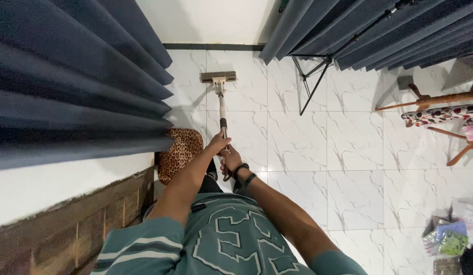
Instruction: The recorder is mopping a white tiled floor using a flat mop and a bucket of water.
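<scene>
- Both hands grip one flat mop (220, 102) in the head view, near the middle of the frame.
- Left hand (217, 143) is closed round the mop's pole, higher up it, just below the dark collar.
- Right hand (230, 160) is wrapped round the pole's lower end, just beneath the left; a black wristband sits on that wrist.
- Mop head (218, 77), a flat grey bar, lies on the white marbled floor tiles (348, 153) at upper centre, close to the dark skirting under the wall.
- Dark blue curtains (68, 76) fill the upper left, with more in the upper right.
- Leopard-print cushion (179, 153) lies left of the hands, beside the curtain's hem.
- Black tripod stand (313, 76) rises right of the mop, well apart from it.
- Wooden rack (440, 109) draped in flowered cloth stands at the right edge.
</scene>
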